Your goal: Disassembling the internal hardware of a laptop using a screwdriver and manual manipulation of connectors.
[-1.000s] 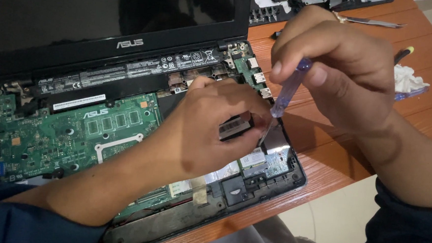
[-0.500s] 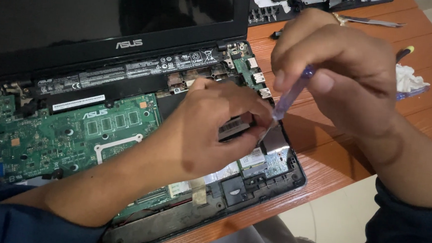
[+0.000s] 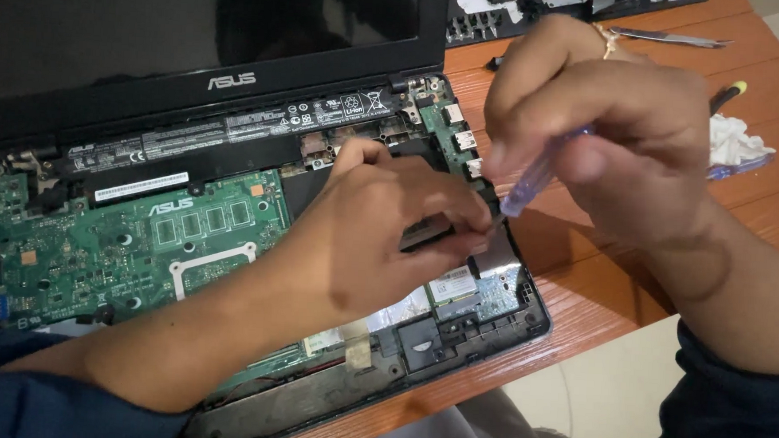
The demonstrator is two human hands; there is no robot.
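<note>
the opened laptop (image 3: 229, 237) lies on the wooden table (image 3: 616, 302) with its bottom cover off, green mainboard (image 3: 131, 241) bared at about 9 o'clock of the hands and the dark screen (image 3: 187, 22) standing at 12 o'clock. the left hand (image 3: 380, 236) rests on the right half of the chassis, its grip closed: thumb and forefinger pinch a small flat dark part (image 3: 429, 232) right at the laptop's right edge. the right hand (image 3: 624, 142), at 2 o'clock of the left, has its grip wrapped shut around a screwdriver with a clear bluish handle (image 3: 534, 178), the shaft slanting down toward 8 o'clock so that the tip meets the pinched part just beside the left fingertips.

as i read it, the step in hand is working a screw or catch at that dark part while the left hand steadies it. the next move calls for keeping the tip seated square and the part held still, with light pressure, since the board and a silver-shielded card (image 3: 452, 289) lie just below at 6 o'clock. a crumpled white cloth (image 3: 735, 144) sits well apart at 3 o'clock.
</note>
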